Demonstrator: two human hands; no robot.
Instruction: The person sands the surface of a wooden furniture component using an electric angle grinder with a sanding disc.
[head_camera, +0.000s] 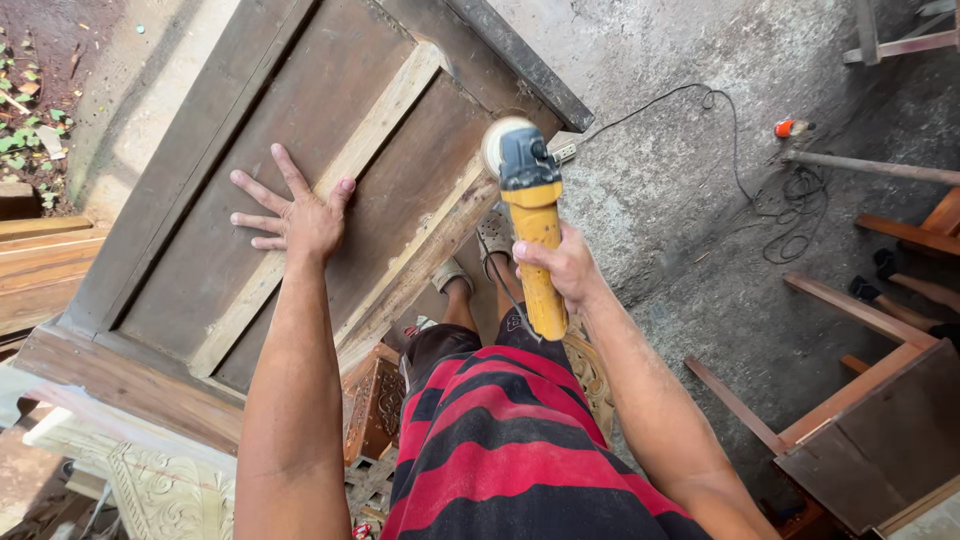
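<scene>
A large brown wooden door panel (200, 250) with pale rails leans tilted in front of me. My left hand (295, 215) lies flat on it, fingers spread, across a pale rail. My right hand (562, 265) grips the yellow body of an angle grinder (533, 225). The grinder's round sanding disc (497, 142) touches the panel's right-hand edge. Its cord runs down toward my red and black striped shirt (500, 450).
A black cable (735, 165) coils across the concrete floor at the right. Wooden frames and boards (870, 400) stand at the lower right. Carved pale wood pieces (160, 490) lie below the panel. My sandalled feet (470, 260) stand beside the panel's edge.
</scene>
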